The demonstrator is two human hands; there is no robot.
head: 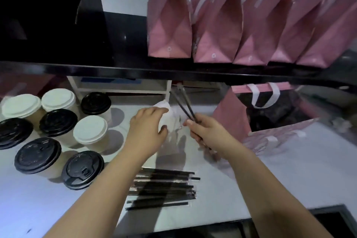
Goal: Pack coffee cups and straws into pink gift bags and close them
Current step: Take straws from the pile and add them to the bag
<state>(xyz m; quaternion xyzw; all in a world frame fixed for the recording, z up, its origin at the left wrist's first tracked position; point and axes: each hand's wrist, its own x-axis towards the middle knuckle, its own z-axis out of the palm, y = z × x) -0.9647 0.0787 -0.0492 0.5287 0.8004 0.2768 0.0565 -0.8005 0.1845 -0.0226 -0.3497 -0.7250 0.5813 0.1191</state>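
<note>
My right hand pinches two black straws between thumb and fingers, closed tight on them. Their far ends point up and away toward the black shelf, spreading a little apart as they go. My left hand is curled round a white crumpled wad, fingers over the top and thumb beneath. It is too blurred for me to tell whether it is paper or cloth. My hands are close together, with the wad between them and the straws passing just beside it.

Right of my right hand stands the open bag, pink, its mouth wide, with white handles looped at the far rim. Its inside is too dark for me to make out. It is near my right hand but not touching it.

On the white table, between my forearms, lies the pile of black straws, roughly side by side, in what looks like clear wrap. It is well apart from the open bag.

To my left, eight cups stand upright in a cluster, all lidded, three with white lids and five with black. A white-lidded one is nearest my left wrist.

Up on the shelf, five pink bags stand in a row, pressed side to side, with white handles at their tops
</note>
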